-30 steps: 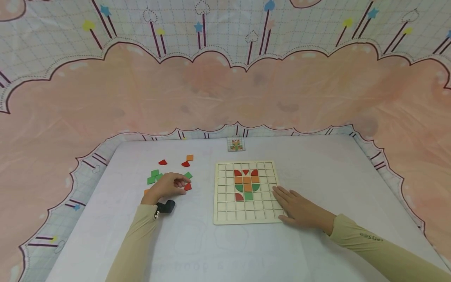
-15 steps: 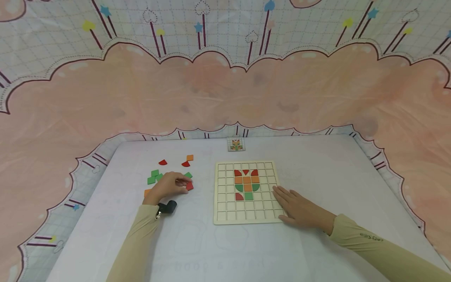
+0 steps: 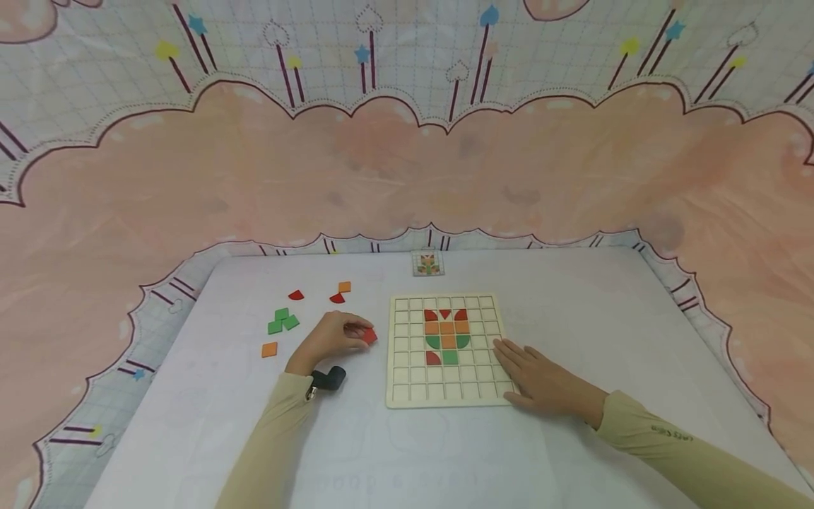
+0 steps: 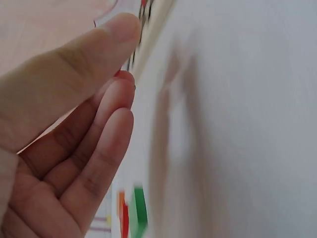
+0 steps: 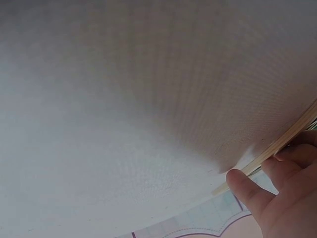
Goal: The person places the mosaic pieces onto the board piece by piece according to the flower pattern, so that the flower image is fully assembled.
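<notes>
My left hand (image 3: 331,338) pinches a red tile (image 3: 369,336) between thumb and fingers, just left of the wooden grid board (image 3: 407,392). In the left wrist view the thumb and fingers hide nearly all of that tile. On the board lies a pattern of red, orange and green tiles, with a green square (image 3: 449,358) and a red piece (image 3: 433,358) in its lowest row. My right hand (image 3: 547,378) lies flat with its fingers spread on the board's right edge; the right wrist view shows the fingertips along the wooden rim (image 5: 277,144).
Loose tiles lie left of the board: several green squares (image 3: 290,322), an orange square (image 3: 270,350), another orange square (image 3: 345,287) and two red pieces (image 3: 296,295). A small pattern card (image 3: 428,263) lies behind the board. Patterned cloth hangs beyond the table (image 3: 572,283).
My left hand has picked up the red tile and carried it right, toward the board, uncovering the orange square at the left. The right hand stays on the board's edge.
</notes>
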### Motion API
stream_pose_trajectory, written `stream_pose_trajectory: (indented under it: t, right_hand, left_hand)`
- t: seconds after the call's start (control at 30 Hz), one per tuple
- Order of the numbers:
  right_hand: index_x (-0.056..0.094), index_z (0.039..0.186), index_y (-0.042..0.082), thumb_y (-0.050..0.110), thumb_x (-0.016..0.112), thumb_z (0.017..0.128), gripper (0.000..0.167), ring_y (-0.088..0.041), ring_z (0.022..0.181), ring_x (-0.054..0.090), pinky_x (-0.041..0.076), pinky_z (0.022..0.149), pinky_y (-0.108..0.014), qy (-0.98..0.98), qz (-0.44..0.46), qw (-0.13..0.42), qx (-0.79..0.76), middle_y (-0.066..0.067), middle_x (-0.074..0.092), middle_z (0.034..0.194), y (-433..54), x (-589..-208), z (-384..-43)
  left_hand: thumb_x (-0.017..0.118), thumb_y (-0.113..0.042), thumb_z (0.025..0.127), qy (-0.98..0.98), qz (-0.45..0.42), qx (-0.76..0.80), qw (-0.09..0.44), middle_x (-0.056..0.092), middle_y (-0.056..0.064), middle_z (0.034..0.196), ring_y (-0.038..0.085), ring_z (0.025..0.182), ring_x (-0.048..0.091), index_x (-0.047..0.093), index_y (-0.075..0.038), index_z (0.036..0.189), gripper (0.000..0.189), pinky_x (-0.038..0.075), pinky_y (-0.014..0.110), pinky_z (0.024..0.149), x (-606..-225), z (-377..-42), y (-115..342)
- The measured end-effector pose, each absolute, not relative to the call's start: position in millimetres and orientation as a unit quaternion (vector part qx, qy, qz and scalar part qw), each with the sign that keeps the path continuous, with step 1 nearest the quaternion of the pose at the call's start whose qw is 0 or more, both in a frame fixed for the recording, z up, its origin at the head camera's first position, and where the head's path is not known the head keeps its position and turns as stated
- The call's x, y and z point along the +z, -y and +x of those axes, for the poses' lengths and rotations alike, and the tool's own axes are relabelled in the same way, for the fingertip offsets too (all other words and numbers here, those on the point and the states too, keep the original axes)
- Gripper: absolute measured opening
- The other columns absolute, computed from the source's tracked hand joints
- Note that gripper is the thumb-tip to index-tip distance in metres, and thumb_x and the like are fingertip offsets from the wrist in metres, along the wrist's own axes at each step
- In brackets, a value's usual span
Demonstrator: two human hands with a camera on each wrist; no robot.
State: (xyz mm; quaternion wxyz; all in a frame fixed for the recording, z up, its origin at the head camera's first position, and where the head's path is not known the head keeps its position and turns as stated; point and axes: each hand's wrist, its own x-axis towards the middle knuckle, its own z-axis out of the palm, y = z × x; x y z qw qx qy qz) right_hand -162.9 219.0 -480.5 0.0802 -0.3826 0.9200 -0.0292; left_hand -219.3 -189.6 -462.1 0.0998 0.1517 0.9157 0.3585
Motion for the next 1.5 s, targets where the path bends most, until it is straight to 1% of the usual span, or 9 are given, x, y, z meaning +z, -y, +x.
stream_pose_trajectory:
  t: [0.13, 0.3, 0.53, 0.63, 0.77, 0.9, 1.0, 1.23, 1.5]
  right_hand:
    - [0.023, 0.148, 0.001, 0.044, 0.048, 0.094, 0.073, -0.031, 0.143, 0.023, 0.029, 0.110, -0.052, -0.922, -0.376, 0.087, -0.031, -0.014, 0.021, 0.156, -219.0, -481.6, -162.6]
    - [0.024, 0.147, 0.001, 0.044, 0.048, 0.094, 0.073, -0.032, 0.143, 0.023, 0.030, 0.110, -0.052, -0.922, -0.376, 0.086, -0.032, -0.015, 0.022, 0.156, -219.1, -481.7, -162.4]
    - [0.023, 0.148, 0.001, 0.045, 0.047, 0.094, 0.073, -0.031, 0.143, 0.022, 0.028, 0.111, -0.051, -0.922, -0.375, 0.089, -0.033, -0.014, 0.020, 0.156, -219.3, -482.2, -162.2]
    - [0.023, 0.148, 0.001, 0.046, 0.046, 0.094, 0.073, -0.031, 0.143, 0.022, 0.028, 0.111, -0.050, -0.922, -0.376, 0.090, -0.032, -0.014, 0.020, 0.156, -219.5, -481.7, -161.0]
    - [0.022, 0.148, 0.002, 0.046, 0.045, 0.095, 0.073, -0.031, 0.144, 0.021, 0.028, 0.111, -0.051, -0.922, -0.376, 0.089, -0.030, -0.013, 0.020, 0.156, -218.9, -480.2, -160.9]
    - [0.024, 0.147, 0.001, 0.045, 0.047, 0.094, 0.073, -0.032, 0.143, 0.023, 0.029, 0.110, -0.052, -0.921, -0.379, 0.083, -0.033, -0.015, 0.022, 0.156, -219.2, -479.1, -161.3]
    - [0.025, 0.147, 0.000, 0.044, 0.049, 0.094, 0.073, -0.032, 0.142, 0.025, 0.031, 0.109, -0.052, -0.921, -0.381, 0.076, -0.035, -0.015, 0.024, 0.155, -220.0, -478.5, -161.2]
    - [0.027, 0.146, 0.000, 0.043, 0.049, 0.094, 0.072, -0.033, 0.141, 0.027, 0.032, 0.108, -0.052, -0.918, -0.391, 0.059, -0.036, -0.016, 0.026, 0.154, -221.4, -480.1, -161.7]
    - [0.030, 0.144, -0.002, 0.043, 0.050, 0.094, 0.070, -0.034, 0.139, 0.031, 0.035, 0.106, -0.052, -0.915, -0.401, 0.033, -0.032, -0.017, 0.030, 0.152, -221.7, -482.6, -161.6]
  left_hand:
    - [0.080, -0.012, 0.072, -0.906, 0.162, 0.374, 0.110, 0.070, 0.006, 0.098, 0.011, 0.083, 0.062, 0.070, -0.005, 0.106, 0.036, 0.053, 0.028, 0.079, -462.6, -221.0, 169.8]
    - [0.080, -0.015, 0.072, -0.897, 0.191, 0.381, 0.120, 0.071, 0.005, 0.100, 0.008, 0.081, 0.061, 0.071, -0.007, 0.105, 0.035, 0.051, 0.023, 0.077, -462.5, -222.4, 143.2]
    - [0.080, -0.012, 0.072, -0.877, 0.229, 0.396, 0.148, 0.070, 0.005, 0.093, 0.008, 0.079, 0.061, 0.071, -0.005, 0.103, 0.033, 0.050, 0.018, 0.073, -464.8, -223.5, 109.3]
    - [0.079, -0.011, 0.073, -0.873, 0.243, 0.392, 0.159, 0.071, 0.004, 0.094, 0.007, 0.081, 0.062, 0.071, -0.005, 0.103, 0.032, 0.050, 0.017, 0.074, -467.7, -224.5, 96.4]
    - [0.079, -0.012, 0.073, -0.867, 0.267, 0.385, 0.168, 0.071, 0.002, 0.095, 0.007, 0.083, 0.063, 0.071, -0.007, 0.102, 0.030, 0.051, 0.018, 0.076, -467.5, -226.5, 80.4]
    - [0.079, -0.012, 0.074, -0.863, 0.272, 0.383, 0.185, 0.071, -0.002, 0.095, 0.005, 0.085, 0.063, 0.072, -0.010, 0.101, 0.029, 0.050, 0.018, 0.078, -466.0, -228.3, 65.2]
    - [0.078, -0.011, 0.075, -0.860, 0.278, 0.379, 0.197, 0.070, -0.002, 0.097, 0.004, 0.086, 0.062, 0.072, -0.010, 0.102, 0.028, 0.050, 0.017, 0.078, -464.7, -229.6, 54.2]
    - [0.079, -0.010, 0.072, -0.860, 0.320, 0.350, 0.188, 0.070, 0.001, 0.100, 0.005, 0.085, 0.062, 0.072, -0.008, 0.103, 0.031, 0.049, 0.014, 0.075, -463.2, -230.3, 33.5]
    - [0.081, -0.011, 0.069, -0.871, 0.331, 0.317, 0.178, 0.070, 0.000, 0.097, 0.003, 0.083, 0.061, 0.072, -0.009, 0.103, 0.035, 0.048, 0.012, 0.073, -466.9, -230.8, 26.1]
